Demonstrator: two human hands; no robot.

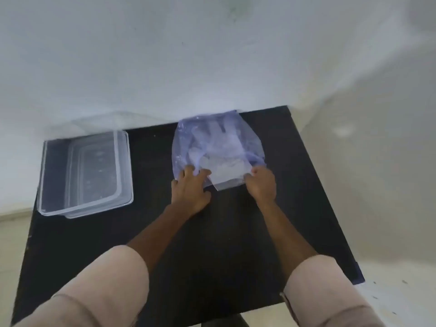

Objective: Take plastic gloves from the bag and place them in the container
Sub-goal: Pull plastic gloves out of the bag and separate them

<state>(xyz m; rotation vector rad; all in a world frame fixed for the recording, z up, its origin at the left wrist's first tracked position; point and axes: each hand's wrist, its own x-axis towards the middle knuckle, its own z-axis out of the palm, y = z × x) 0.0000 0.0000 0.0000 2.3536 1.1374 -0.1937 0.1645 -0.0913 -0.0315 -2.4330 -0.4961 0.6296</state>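
Two hands at one black table [165, 267] against a white wall [165, 55].
I see left hand [190, 192] and right hand [262, 185] pinching the bluish translucent bag [212, 140] at 1 o'clock; whitish gloves [226, 168] inside; clear container [85, 173] at 10 o'clock.

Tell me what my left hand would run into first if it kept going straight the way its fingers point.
The left hand points away from the person, fingers already at the near edge of the bluish plastic bag. Going on, it would likely press into the bag and the gloves inside.
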